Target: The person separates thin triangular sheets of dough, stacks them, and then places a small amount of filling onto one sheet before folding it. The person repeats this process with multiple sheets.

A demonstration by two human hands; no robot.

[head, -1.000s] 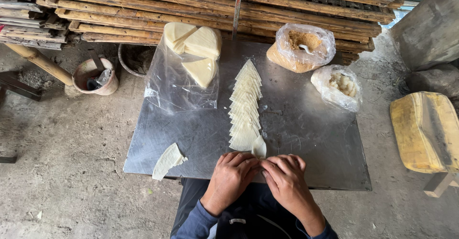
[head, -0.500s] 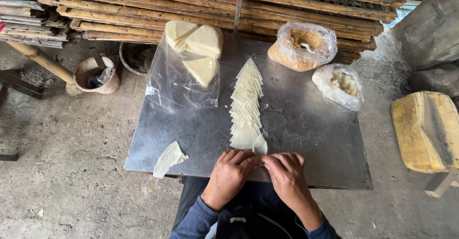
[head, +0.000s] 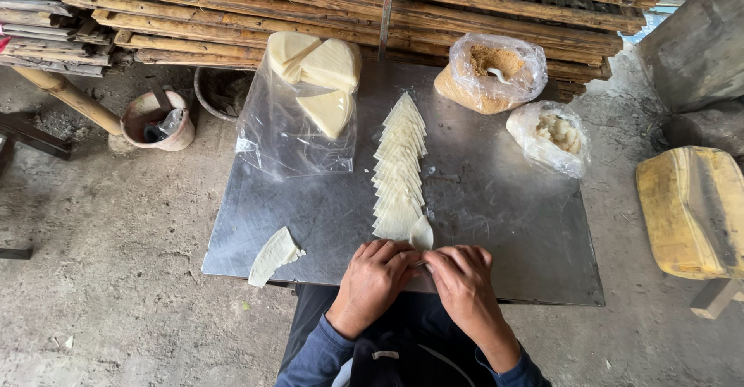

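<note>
My left hand [head: 376, 278] and my right hand [head: 463, 282] meet at the near edge of a metal table [head: 496, 201], fingers curled together over one pale wrapper [head: 421, 233] whose tip sticks up between them. A row of overlapping cream triangular wrappers [head: 399, 162] runs away from my hands toward the far side. One loose pale wrapper piece [head: 273, 255] lies at the near left of the table. What sits under my fingers is hidden.
A clear plastic bag with stacks of wedge-shaped wrappers [head: 314, 77] lies at the far left. Two bags sit at the far right: brown crumbly filling [head: 492, 69] and white filling [head: 552, 135]. Bamboo poles [head: 349, 0] lie behind; a yellow container [head: 694, 209] is to the right, a small bucket [head: 155, 120] to the left.
My hands have stayed at the table's near edge, with only slight finger movement over the wrapper. Nothing else on the table has shifted.
</note>
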